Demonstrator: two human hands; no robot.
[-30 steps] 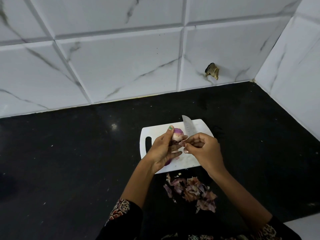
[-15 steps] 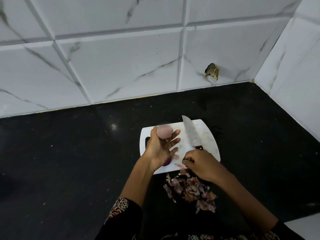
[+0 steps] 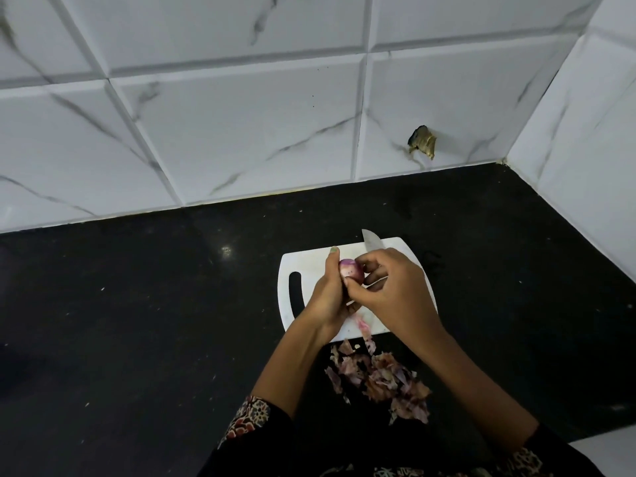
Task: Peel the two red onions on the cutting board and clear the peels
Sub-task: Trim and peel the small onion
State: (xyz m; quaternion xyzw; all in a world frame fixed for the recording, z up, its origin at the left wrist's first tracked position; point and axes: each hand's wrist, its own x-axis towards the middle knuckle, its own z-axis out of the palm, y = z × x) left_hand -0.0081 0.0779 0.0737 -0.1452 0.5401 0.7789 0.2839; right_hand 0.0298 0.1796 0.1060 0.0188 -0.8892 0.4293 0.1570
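Black and glossy, the stone tabletop [image 3: 137, 321] carries a white plastic cutting board [image 3: 309, 266] with a slot handle at its left end. Over the board, the left hand [image 3: 328, 294] is closed around a small red onion [image 3: 351, 270], cupping it from the left and from below so that only its top shows, pale pink with purple streaks. That pale surface suggests the dry outer skin is largely off this one, though its hidden side cannot be judged. Just to the right, the right hand [image 3: 395, 294] meets the onion, fingertips pinched at its lower edge, apparently catching a remaining strip of skin; whether anything lies between the fingers is too small to tell. Behind that hand, the tip of a steel knife blade [image 3: 371, 239] lies on the board's far edge. The second onion is not clearly visible; it may be hidden under the hands. A thin pink strip of peel [image 3: 363, 325] lies on the board's near edge, and a loose heap of papery purple-brown peels [image 3: 382, 376] sits on the tabletop just in front of the board. Peeling looks near its end, while clearing the peels is not yet done.
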